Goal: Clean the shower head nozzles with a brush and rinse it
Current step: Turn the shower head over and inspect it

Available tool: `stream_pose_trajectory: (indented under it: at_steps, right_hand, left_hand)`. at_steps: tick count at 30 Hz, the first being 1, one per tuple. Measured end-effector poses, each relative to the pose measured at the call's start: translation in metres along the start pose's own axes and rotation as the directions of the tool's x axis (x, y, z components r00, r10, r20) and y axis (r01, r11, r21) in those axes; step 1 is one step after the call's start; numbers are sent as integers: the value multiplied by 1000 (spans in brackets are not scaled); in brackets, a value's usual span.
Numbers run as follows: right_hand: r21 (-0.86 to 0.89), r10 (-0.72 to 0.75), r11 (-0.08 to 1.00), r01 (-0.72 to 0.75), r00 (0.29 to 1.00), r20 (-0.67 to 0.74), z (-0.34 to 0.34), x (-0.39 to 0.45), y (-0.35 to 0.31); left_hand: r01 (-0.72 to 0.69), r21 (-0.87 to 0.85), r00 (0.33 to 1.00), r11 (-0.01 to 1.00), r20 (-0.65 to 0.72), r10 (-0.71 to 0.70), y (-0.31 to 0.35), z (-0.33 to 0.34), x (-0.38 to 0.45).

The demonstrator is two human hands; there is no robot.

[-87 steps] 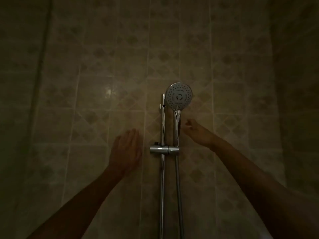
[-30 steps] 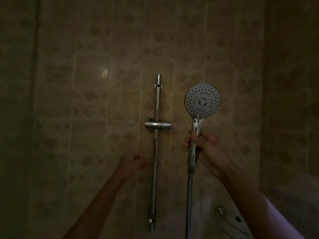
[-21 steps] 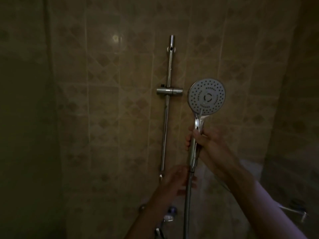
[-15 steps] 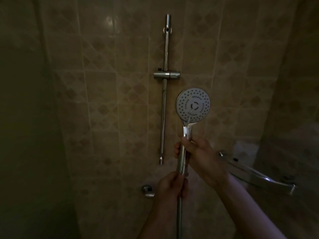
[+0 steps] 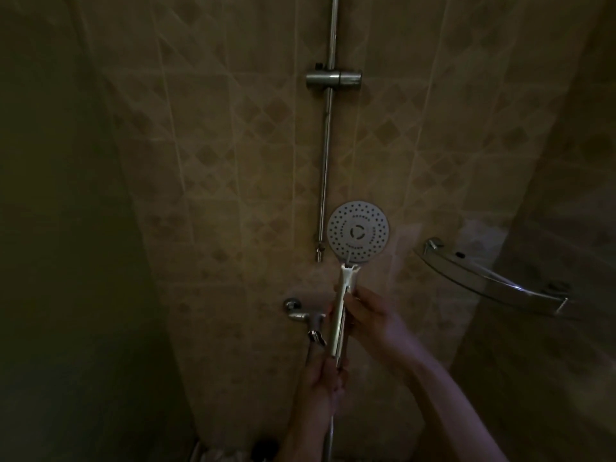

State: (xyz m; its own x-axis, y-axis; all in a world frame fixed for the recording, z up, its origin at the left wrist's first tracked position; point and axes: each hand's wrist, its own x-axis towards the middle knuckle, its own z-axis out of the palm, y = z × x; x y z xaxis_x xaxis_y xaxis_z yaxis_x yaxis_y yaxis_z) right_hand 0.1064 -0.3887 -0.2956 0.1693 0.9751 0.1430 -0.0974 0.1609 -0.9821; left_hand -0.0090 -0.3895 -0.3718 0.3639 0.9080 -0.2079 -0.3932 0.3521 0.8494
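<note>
Head view: your right hand [image 5: 373, 320] wraps its fingers around the handle of the shower head [image 5: 358, 232], nozzles facing you for brushing; your left hand [image 5: 325, 375] closes on the hose end below, steadying it. No brush visible.

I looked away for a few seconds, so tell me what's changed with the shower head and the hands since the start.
The right hand lifted the shower head out of the holder and brought it down. The left hand, free earlier, now takes a grip at the handle's base by the hose. The rail and holder stayed put.
</note>
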Motion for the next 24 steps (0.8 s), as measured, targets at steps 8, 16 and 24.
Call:
stream_pose_trajectory:
  at_steps: [8, 16, 24]
  right_hand:
    - [-161, -86, 986, 42, 957, -277, 20, -22, 16]
    - [-75, -90, 995, 72, 959, -268, 8, -22, 33]
    - [668, 0, 741, -76, 994, 113, -13, -16, 39]
  left_hand:
    - [-36, 169, 994, 985, -98, 54, -24, -1, -9]
    - [49, 127, 999, 991, -16, -47, -15, 4, -23]
    - [245, -181, 959, 953, 192, -210, -18, 10, -24]
